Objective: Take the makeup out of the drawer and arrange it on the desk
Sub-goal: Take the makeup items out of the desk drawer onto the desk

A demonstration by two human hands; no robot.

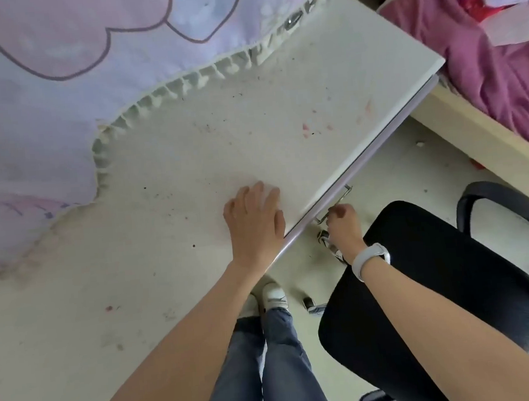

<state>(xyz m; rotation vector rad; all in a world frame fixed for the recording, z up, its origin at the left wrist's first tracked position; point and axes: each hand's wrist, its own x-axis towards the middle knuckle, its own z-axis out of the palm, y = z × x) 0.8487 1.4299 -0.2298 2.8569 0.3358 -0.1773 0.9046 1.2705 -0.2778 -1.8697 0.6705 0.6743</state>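
The white desk top [252, 132] is stained and fills the middle of the head view. Under its front edge runs the pale lilac drawer front [376, 158], seen edge-on and closed. My right hand [343, 226] grips the drawer's metal handle [335, 203] from below the desk edge. My left hand [255, 219] rests flat on the desk top beside the edge, fingers spread. No makeup shows; the drawer's inside is hidden.
A lilac cloth with a ruffled hem [60, 73] covers the desk's back left. A black office chair [435, 282] stands close on the right by my legs. A bed with pink bedding [497, 58] and a wooden frame sits at the right.
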